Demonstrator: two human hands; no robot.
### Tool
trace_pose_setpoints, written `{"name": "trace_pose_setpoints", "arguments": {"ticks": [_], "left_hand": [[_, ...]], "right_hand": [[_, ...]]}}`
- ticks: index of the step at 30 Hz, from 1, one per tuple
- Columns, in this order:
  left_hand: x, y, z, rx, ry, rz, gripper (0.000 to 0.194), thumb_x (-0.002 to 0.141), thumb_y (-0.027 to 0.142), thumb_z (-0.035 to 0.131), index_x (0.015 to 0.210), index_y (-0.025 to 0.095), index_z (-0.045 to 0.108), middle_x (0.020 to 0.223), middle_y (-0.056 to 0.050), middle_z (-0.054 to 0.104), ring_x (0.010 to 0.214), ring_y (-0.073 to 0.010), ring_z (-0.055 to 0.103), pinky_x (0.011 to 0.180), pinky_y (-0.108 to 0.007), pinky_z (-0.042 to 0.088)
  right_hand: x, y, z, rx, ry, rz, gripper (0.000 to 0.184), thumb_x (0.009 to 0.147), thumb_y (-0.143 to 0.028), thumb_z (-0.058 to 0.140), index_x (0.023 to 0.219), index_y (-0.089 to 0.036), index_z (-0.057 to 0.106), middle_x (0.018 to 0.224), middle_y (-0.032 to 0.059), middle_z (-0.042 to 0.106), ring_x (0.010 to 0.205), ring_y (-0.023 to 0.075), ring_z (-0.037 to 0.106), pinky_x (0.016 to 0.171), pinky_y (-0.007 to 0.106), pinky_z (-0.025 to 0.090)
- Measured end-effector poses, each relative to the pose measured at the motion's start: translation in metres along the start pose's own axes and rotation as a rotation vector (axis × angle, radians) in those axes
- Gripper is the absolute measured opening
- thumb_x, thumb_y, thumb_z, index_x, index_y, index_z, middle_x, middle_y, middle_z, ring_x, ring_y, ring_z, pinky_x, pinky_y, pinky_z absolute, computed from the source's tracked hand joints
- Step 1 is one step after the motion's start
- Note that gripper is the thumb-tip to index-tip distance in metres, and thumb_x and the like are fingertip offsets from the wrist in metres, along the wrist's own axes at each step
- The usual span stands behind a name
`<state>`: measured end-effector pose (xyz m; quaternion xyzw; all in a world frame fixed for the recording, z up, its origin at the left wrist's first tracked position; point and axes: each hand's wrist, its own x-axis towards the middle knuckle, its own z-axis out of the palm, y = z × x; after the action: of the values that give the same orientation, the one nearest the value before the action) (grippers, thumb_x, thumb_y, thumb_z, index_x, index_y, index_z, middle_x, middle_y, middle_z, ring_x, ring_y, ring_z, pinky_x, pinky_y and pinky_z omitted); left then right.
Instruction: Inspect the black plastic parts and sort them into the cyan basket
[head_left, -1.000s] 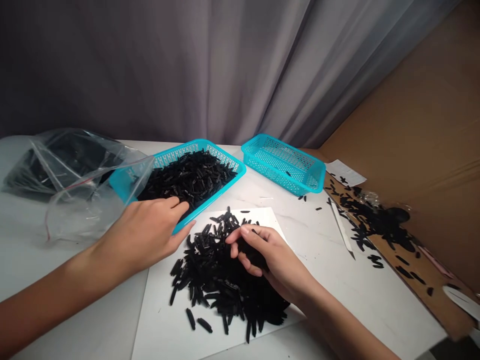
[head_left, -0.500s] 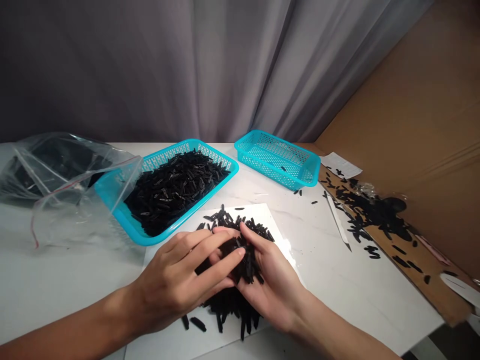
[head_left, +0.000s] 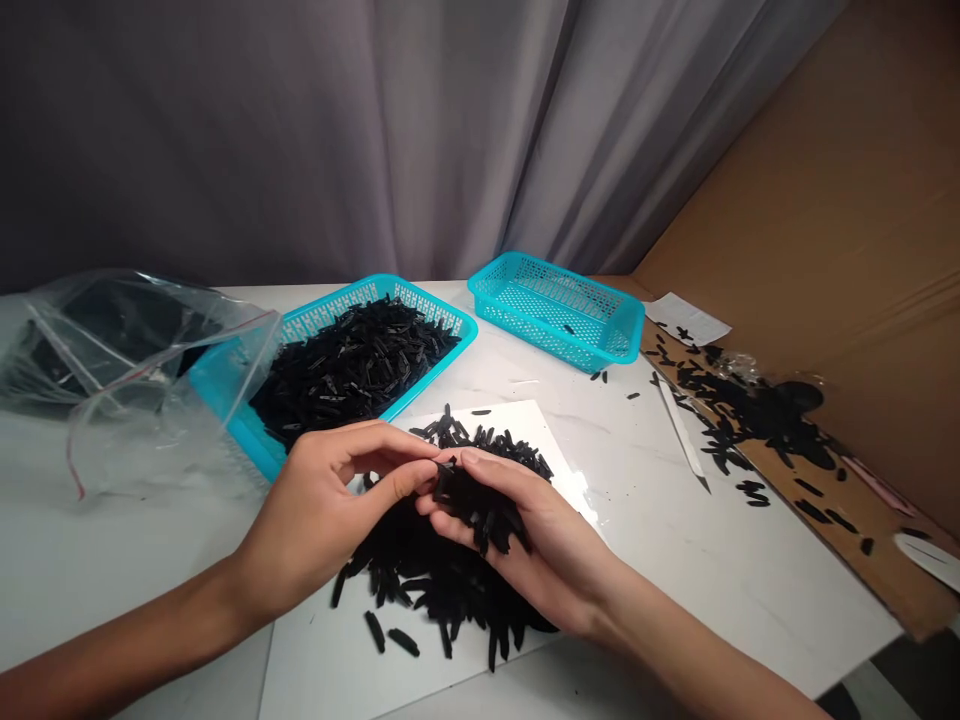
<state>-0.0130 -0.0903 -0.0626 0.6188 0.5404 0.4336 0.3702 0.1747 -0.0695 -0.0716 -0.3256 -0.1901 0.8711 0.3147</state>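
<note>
A handful of small black strips [head_left: 480,505] lies in my right hand [head_left: 551,540], with the fingers curled under it and the thumb over the top. My left hand [head_left: 330,510] meets it fingertip to fingertip, thumb and fingers pinched on a black strip at the handful's left edge; that strip is partly hidden. Beneath both hands a loose pile of black strips [head_left: 457,600] spreads over a white board [head_left: 322,660]. Beyond my left hand stands a blue basket [head_left: 247,435] heaped with similar black strips.
A second blue basket [head_left: 559,345] at the back holds a small black piece. The clear plastic bag [head_left: 142,370] overlaps the filled basket on the left. To the right lie a white pen-like tool [head_left: 681,430], a cardboard strip [head_left: 885,570] with scattered black pieces, and a paper slip [head_left: 686,320].
My left hand has drawn back from over the handful and turned, its thumb now showing in a pinch at the edge. My right hand still cradles the strips.
</note>
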Motion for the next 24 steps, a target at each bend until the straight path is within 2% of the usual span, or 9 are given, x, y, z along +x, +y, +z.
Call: {"name": "trace_pose_setpoints", "arguments": {"ticks": [3,6,11,15,24], "left_hand": [[0.0000,0.0048,-0.0001,-0.114,-0.029,-0.143,0.012,0.086,0.034,0.075,0.091,0.025,0.080,0.088,0.001,0.080,0.078,-0.0119,0.075,0.069,-0.011,0.059],[-0.0005,0.0060,0.0004,-0.146,-0.018,-0.195,0.014,0.085,0.033,0.076,0.093,0.022,0.079,0.080,0.000,0.079,0.068,-0.0109,0.073,0.062,-0.011,0.059],[-0.0019,0.0046,0.0017,-0.215,-0.052,-0.213,0.014,0.084,0.033,0.076,0.090,0.021,0.079,0.078,0.000,0.077,0.067,-0.0112,0.072,0.061,-0.013,0.059],[-0.0034,0.0026,0.0011,-0.238,-0.038,-0.233,0.023,0.081,0.033,0.080,0.102,0.024,0.078,0.080,0.001,0.077,0.069,-0.0114,0.073,0.065,-0.014,0.061],[-0.0064,0.0016,-0.0013,-0.158,0.090,-0.117,0.023,0.079,0.031,0.082,0.099,0.024,0.073,0.083,0.002,0.077,0.080,-0.0110,0.074,0.074,-0.012,0.060]], "right_hand": [[-0.0010,-0.0028,0.0002,-0.120,-0.005,-0.056,0.017,0.090,-0.027,0.074,0.098,-0.012,0.073,0.088,0.0062,0.071,0.075,0.0097,0.066,0.066,0.016,0.053],[-0.0014,-0.0042,0.0019,-0.243,-0.010,-0.095,0.023,0.083,-0.029,0.083,0.097,-0.014,0.072,0.078,0.0016,0.067,0.065,0.0062,0.057,0.058,0.013,0.045],[-0.0013,-0.0041,0.0038,-0.386,0.032,-0.165,0.029,0.076,-0.033,0.087,0.088,-0.013,0.071,0.072,0.0005,0.062,0.061,0.0068,0.049,0.050,0.016,0.034],[-0.0003,-0.0047,0.0022,-0.399,0.047,-0.192,0.030,0.077,-0.037,0.086,0.087,-0.014,0.070,0.074,0.0006,0.063,0.057,0.0051,0.044,0.046,0.017,0.026],[-0.0010,-0.0063,-0.0023,-0.524,0.104,-0.211,0.029,0.080,-0.042,0.083,0.087,-0.016,0.070,0.076,-0.0002,0.063,0.056,0.0045,0.042,0.046,0.018,0.023]]}}
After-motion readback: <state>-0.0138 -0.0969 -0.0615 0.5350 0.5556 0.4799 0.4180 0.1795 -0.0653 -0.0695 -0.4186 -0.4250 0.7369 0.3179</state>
